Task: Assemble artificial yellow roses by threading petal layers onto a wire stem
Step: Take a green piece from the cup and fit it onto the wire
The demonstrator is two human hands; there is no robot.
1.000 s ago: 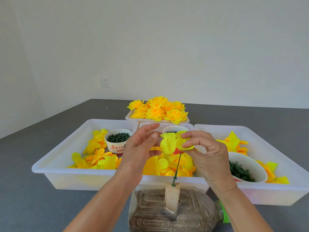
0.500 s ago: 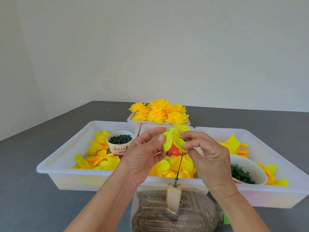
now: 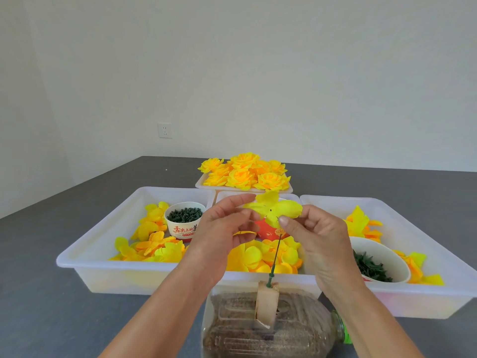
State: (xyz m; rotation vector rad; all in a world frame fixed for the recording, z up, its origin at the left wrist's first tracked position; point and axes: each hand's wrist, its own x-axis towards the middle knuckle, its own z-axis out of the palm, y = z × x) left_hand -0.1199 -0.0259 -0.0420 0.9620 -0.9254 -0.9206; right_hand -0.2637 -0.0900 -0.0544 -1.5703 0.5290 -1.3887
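Petal layer (image 3: 275, 211), bright yellow and floppy, was up at the tip of the green wire stem (image 3: 275, 257), which stood in a block on the sand-filled bottle (image 3: 268, 332) at the worktop's near edge. Left hand (image 3: 222, 233) pinched its left lobe, right hand (image 3: 317, 239) pinched its lower right, fingers curled. Threading looked just begun; next, I'd judge, find the centre hole and slide it down.
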